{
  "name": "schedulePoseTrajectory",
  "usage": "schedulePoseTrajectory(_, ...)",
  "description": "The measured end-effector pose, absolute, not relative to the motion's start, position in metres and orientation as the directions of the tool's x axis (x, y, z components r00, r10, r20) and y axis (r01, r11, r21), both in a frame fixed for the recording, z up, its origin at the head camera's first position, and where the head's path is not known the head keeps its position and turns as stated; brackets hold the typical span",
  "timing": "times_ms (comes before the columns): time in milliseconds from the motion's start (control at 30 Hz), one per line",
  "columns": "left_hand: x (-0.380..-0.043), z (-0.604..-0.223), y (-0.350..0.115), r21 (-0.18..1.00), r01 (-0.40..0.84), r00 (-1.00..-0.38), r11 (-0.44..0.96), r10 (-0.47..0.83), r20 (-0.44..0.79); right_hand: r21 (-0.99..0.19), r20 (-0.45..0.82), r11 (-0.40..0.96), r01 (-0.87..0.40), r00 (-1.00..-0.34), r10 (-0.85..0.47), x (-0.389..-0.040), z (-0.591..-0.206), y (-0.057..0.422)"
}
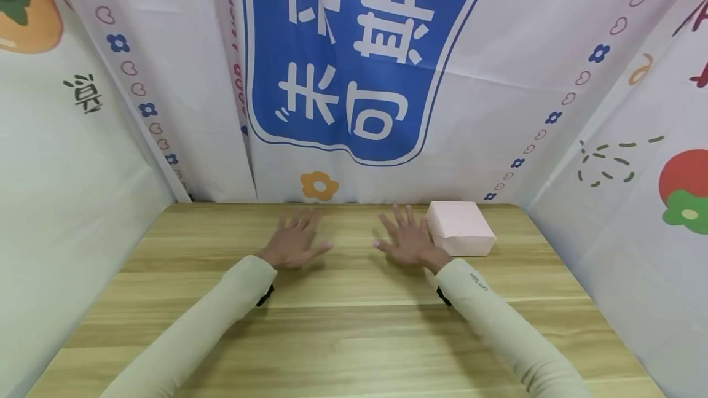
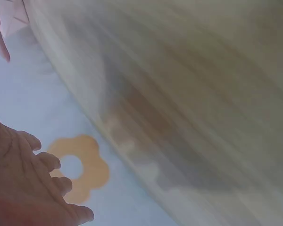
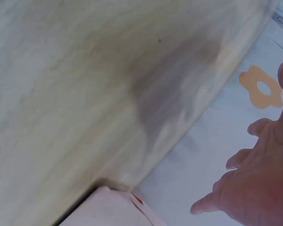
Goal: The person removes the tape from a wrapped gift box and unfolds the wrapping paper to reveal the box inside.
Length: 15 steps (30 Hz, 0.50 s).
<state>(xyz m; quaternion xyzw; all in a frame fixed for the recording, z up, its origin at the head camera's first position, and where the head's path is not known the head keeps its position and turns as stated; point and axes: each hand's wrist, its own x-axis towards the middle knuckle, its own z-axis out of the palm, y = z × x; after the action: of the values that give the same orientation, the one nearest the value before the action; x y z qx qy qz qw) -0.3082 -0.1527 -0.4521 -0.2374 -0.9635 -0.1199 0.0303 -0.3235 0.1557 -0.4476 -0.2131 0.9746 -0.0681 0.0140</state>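
Palm down over the far part of the wooden table [image 1: 354, 336], my left hand [image 1: 293, 243] spreads its fingers and holds nothing. My right hand [image 1: 406, 241] is spread the same way, its little-finger side close beside a pale pink box [image 1: 461, 229]. In the left wrist view, the left palm [image 2: 23, 183] shows with fingers extended above a blurred shadow on the wood. From the right wrist view, the right palm [image 3: 264, 174] appears with spread fingers, and a corner of the pink box [image 3: 111, 209] shows at the bottom.
A white printed cloth [image 1: 487, 78] with a blue sign hangs behind the table's far edge. Cloth walls with printed fruit stand on the left [image 1: 72, 158] and right [image 1: 625, 214]. An orange flower print [image 1: 319, 186] sits low on the back cloth.
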Motion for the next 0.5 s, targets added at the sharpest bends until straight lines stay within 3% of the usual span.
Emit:
schedulePoseTrajectory(267,-0.322,-0.440,-0.101,0.190,0.473,-0.881,0.860,0.468,0.077,-0.182,0.109,0.892,-0.414,-0.910,-0.400,-0.333,-0.428,0.172)
schedulePoseTrajectory(500,-0.331,-0.430,-0.040,0.174,0.452,-0.890,0.875,0.454,0.029,-0.236,0.145,0.919,-0.315,-0.947,-0.287,-0.341,-0.410,0.207)
